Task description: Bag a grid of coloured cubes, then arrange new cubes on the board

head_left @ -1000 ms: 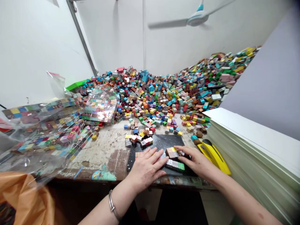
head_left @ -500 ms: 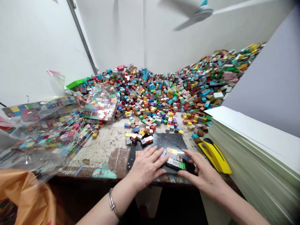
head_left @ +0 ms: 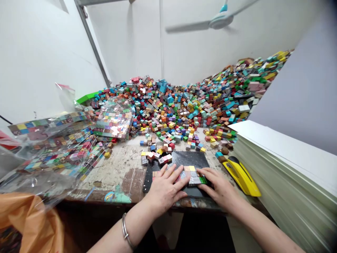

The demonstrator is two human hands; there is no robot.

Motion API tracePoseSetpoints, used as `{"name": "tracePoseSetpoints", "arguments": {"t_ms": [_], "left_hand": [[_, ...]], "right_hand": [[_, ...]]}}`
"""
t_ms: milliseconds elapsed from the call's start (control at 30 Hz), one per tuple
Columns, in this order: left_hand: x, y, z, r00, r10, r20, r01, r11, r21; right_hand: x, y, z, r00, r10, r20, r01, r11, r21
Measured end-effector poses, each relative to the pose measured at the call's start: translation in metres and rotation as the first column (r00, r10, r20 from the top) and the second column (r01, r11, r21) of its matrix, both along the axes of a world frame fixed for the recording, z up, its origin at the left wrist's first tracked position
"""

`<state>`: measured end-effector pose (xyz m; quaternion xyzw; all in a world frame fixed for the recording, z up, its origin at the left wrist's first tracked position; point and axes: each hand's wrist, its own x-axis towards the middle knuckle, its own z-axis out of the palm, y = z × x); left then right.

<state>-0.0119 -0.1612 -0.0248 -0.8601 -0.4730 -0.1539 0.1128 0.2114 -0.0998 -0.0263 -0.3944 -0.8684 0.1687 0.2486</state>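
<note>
Left hand (head_left: 165, 186) spread flat over blocks (head_left: 194, 175); right hand (head_left: 220, 184) half-curled at their three-o'clock end (grip unclear); seemingly squaring them, next likely wants even pressure

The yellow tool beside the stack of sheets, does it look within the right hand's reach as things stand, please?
Probably yes: the yellow tool lies close to the right hand, on its outer side, and nothing visible covers it, though the hand is at the blocks.

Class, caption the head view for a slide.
Left hand over, right hand against, small multicoloured rectangular blocks on a speckled black flat board; colourful block heap behind.
</note>
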Motion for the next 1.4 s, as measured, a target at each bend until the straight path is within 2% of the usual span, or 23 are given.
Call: {"name": "tracePoseSetpoints", "arguments": {"t_ms": [133,267,367,500,600,933,1233,1400], "left_hand": [[0.009,0.001,-0.001,0.999,-0.036,0.000,0.036,0.999,0.035],[0.017,0.002,-0.010,0.996,-0.084,0.003,0.084,0.996,0.010],[0.019,0.003,-0.015,0.996,-0.085,0.024,0.084,0.996,0.027],[0.019,0.004,-0.017,0.991,-0.095,0.090,0.088,0.993,0.080],[0.019,0.003,-0.016,0.989,-0.093,0.116,0.083,0.992,0.090],[0.017,0.003,-0.016,0.988,-0.094,0.123,0.084,0.993,0.083],[0.017,0.002,-0.014,0.984,-0.093,0.150,0.085,0.995,0.057],[0.017,0.003,-0.016,0.984,-0.088,0.157,0.083,0.996,0.038]], "right_hand": [[0.003,-0.002,0.001,0.999,-0.003,0.036,0.003,1.000,-0.008],[-0.002,0.003,0.012,0.993,-0.090,0.074,0.092,0.995,-0.037],[-0.019,0.010,0.029,0.968,-0.150,0.201,0.156,0.988,-0.012],[-0.049,0.020,0.048,0.883,-0.187,0.430,0.161,0.982,0.097],[-0.064,0.026,0.055,0.853,-0.161,0.496,0.160,0.986,0.045],[-0.074,0.062,0.047,0.856,-0.032,0.516,0.176,0.956,-0.234],[-0.081,0.075,0.040,0.875,-0.073,0.478,0.227,0.935,-0.273],[-0.072,0.087,0.047,0.923,-0.141,0.359,0.245,0.933,-0.264]]}}
